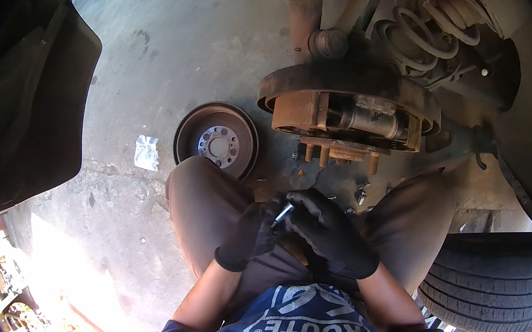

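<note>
Both my hands wear black gloves and meet above my lap. My right hand [331, 230] and my left hand [250, 237] together hold a small shiny metal part [282, 214] between the fingertips. Ahead of them hangs a rusty car wheel hub [345, 113] with its brake parts bared and several studs pointing down. A removed brake drum [217, 139] lies flat on the concrete to the left of the hub, just beyond my left knee.
A coil spring [421, 36] and suspension arms sit behind the hub under the wheel arch. A tyre [490, 283] lies on the ground at my right. A crumpled clear wrapper [147, 153] rests on the concrete floor [175, 42]. Small loose parts [361, 192] lie under the hub.
</note>
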Tool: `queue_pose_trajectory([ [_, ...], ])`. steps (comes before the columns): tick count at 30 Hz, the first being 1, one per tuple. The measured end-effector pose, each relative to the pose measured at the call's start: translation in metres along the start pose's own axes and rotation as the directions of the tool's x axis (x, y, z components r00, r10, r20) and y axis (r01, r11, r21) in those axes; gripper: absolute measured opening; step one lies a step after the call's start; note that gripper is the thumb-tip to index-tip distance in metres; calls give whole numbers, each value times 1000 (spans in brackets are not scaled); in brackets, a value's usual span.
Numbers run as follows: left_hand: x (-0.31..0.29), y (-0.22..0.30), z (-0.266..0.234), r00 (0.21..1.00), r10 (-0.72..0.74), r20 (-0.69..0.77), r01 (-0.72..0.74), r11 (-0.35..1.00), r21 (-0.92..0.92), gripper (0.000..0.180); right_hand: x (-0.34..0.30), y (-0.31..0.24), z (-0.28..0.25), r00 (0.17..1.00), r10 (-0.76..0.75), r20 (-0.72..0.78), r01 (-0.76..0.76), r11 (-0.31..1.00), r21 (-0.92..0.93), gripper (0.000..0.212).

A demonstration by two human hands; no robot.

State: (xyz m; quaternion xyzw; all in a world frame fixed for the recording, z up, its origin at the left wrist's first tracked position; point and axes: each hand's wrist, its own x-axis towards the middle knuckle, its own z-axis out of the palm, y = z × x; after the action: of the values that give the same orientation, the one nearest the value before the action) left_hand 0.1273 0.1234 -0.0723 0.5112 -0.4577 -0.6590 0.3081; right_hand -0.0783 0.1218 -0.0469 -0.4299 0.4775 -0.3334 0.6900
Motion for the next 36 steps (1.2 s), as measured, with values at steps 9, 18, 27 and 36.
queue_pose_trajectory([
  [9, 6, 8, 3, 963, -259, 74, 269, 937, -222, 38, -3, -18, -27, 983, 169, -74, -132, 925, 357, 26],
  [18, -5, 29, 22, 993, 111, -49, -121, 931, -343, 17, -3, -21, -25, 990, 43, -134, 23, 887, 460, 28],
  [27, -4, 60, 30, 921, 384, 73, -379, 923, -68, 5, -16, -67, -20, 972, -53, -230, 153, 883, 443, 35],
  [36, 70, 147, 47, 525, 851, -1, -402, 249, 881, 96, 13, -204, -124, 549, -791, -271, 707, 612, -354, 27],
])
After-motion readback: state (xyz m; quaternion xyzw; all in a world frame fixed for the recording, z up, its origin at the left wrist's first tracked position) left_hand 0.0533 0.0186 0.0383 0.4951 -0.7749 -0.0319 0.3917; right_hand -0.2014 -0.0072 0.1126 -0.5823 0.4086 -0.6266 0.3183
